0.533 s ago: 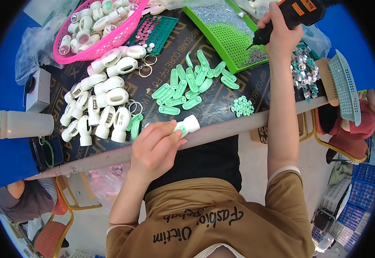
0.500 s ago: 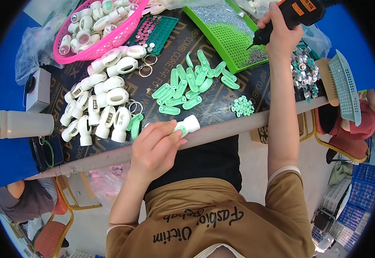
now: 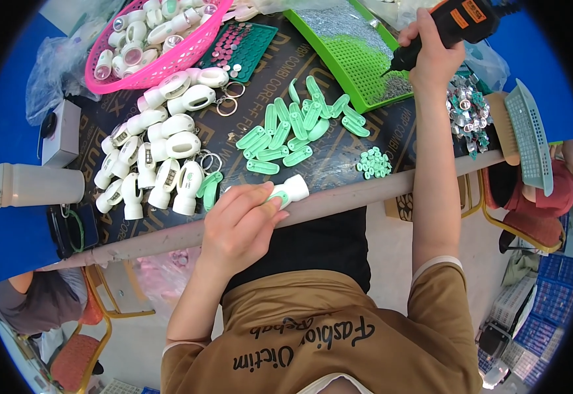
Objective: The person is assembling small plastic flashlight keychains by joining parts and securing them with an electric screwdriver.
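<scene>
Two hands busy: our left hand [image 3: 243,220] clamps a white-and-green casing [image 3: 291,190] at the table edge [image 3: 365,194]; our right hand [image 3: 434,56] fists an orange electric screwdriver [image 3: 460,16] over the green tray [image 3: 352,52]. Loose green clips [image 3: 293,131] lie between, open tabletop beside.

Left hand [image 3: 242,220] low and close to the body, palm down, fingers [image 3: 255,197] curled in a closed grip, forearm bent in from the lower left. Right hand [image 3: 433,56] far forward and high, fist wrapped shut, knuckles up, arm stretched nearly straight from the short sleeve.
</scene>
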A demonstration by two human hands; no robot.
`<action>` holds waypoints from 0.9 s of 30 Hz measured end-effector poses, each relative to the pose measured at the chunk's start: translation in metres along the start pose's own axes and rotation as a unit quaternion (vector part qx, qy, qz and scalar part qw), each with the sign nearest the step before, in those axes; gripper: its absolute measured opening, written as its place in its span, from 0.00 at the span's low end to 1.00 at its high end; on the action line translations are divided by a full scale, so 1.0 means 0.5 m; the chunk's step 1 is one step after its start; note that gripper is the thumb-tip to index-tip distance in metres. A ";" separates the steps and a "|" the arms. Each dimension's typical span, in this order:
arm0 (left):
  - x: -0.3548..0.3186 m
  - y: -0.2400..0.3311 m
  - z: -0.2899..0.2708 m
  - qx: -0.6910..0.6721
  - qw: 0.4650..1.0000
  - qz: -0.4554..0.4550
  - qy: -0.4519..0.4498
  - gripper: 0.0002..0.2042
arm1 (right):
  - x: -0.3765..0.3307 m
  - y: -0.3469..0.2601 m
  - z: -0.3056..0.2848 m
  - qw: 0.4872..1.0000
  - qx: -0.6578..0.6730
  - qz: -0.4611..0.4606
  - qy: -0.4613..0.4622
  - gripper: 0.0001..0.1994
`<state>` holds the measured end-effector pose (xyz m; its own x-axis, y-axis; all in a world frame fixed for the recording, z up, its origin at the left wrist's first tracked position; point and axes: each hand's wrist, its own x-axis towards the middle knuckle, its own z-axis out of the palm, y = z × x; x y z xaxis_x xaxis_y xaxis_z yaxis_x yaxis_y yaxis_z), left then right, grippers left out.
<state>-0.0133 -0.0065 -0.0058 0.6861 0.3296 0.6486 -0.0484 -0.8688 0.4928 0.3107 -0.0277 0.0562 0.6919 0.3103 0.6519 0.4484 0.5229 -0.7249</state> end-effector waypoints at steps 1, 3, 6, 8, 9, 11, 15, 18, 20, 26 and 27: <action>-0.001 0.001 -0.001 -0.001 1.000 -0.003 -0.002 0.15 | 0.003 0.012 -0.013 1.000 0.025 -0.006 -0.009 0.06; -0.003 0.002 -0.003 0.004 1.000 -0.008 -0.002 0.14 | 0.004 0.005 -0.008 0.999 0.052 -0.001 -0.005 0.06; -0.002 -0.003 -0.005 -0.002 1.000 -0.003 -0.006 0.14 | -0.004 -0.042 0.007 0.997 0.068 -0.032 0.005 0.04; 0.001 -0.006 0.001 -0.009 1.000 0.004 -0.004 0.13 | -0.006 -0.080 -0.022 0.997 0.060 0.038 0.006 0.07; 0.000 -0.009 0.003 -0.011 1.000 0.004 0.001 0.13 | -0.021 -0.118 -0.021 0.977 0.176 0.102 -0.066 0.09; -0.001 -0.014 0.007 -0.018 1.000 0.005 0.022 0.13 | -0.060 -0.167 -0.012 0.929 0.300 0.164 -0.145 0.15; -0.007 -0.020 0.010 -0.020 0.999 -0.001 0.041 0.13 | -0.119 -0.218 -0.006 0.891 0.329 0.203 -0.236 0.26; -0.010 -0.017 0.011 -0.018 0.999 -0.003 0.048 0.14 | -0.183 -0.245 0.051 0.919 0.239 0.154 -0.273 0.39; -0.009 -0.016 0.012 -0.022 0.998 -0.004 0.051 0.14 | -0.224 -0.251 0.090 0.926 0.205 0.135 -0.285 0.44; -0.012 -0.014 0.011 -0.028 0.998 -0.011 0.050 0.14 | -0.257 -0.254 0.120 0.916 0.292 0.125 -0.243 0.45; -0.013 -0.014 0.011 -0.026 0.998 -0.010 0.051 0.14 | -0.256 -0.255 0.120 0.920 0.265 0.122 -0.260 0.45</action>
<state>-0.0133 -0.0046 -0.0165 0.6097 0.3853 0.6927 -0.0748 -0.8420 0.5342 0.1310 -0.0864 0.0783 0.3088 0.7359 0.6026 -0.1187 0.6584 -0.7432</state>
